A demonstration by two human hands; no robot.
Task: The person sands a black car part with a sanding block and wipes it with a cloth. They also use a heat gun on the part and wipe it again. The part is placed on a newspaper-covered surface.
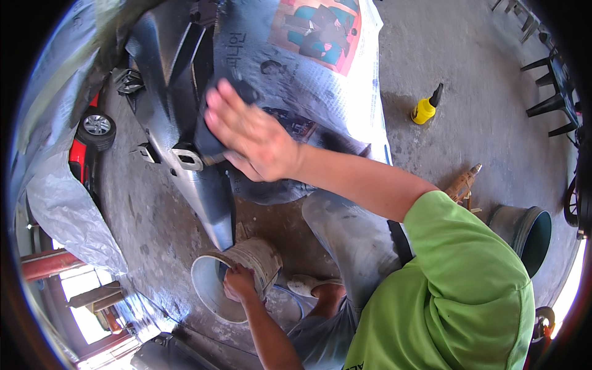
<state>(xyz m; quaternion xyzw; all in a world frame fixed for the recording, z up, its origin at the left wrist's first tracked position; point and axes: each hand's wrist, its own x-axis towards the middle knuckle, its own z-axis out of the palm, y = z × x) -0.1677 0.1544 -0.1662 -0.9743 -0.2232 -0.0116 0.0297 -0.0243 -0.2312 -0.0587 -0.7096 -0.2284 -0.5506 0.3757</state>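
A long, shiny dark-grey panel (pixel 163 114), perhaps a vehicle body part, runs down the left-centre to a narrow lower end. My right hand (pixel 256 139) is above its right side, somewhat blurred, fingers lying long over a dark pad (pixel 211 132). What that pad is exactly, and whether it touches the panel, I cannot tell. Just below the hand, a metal oval-holed bracket (pixel 187 159) sits on the panel. Lower down, my left hand (pixel 239 283) is closed over the rim of a tilted whitish bucket (pixel 262 259), its fingertips hidden inside.
Printed newspaper sheets (pixel 271 61) cover the area right of the panel. A yellow bottle with a black top (pixel 424 110) stands on the concrete floor. Further right lies a dark drum (pixel 524 228). Plastic sheeting (pixel 68 203) hangs at left, near a red car (pixel 79 154).
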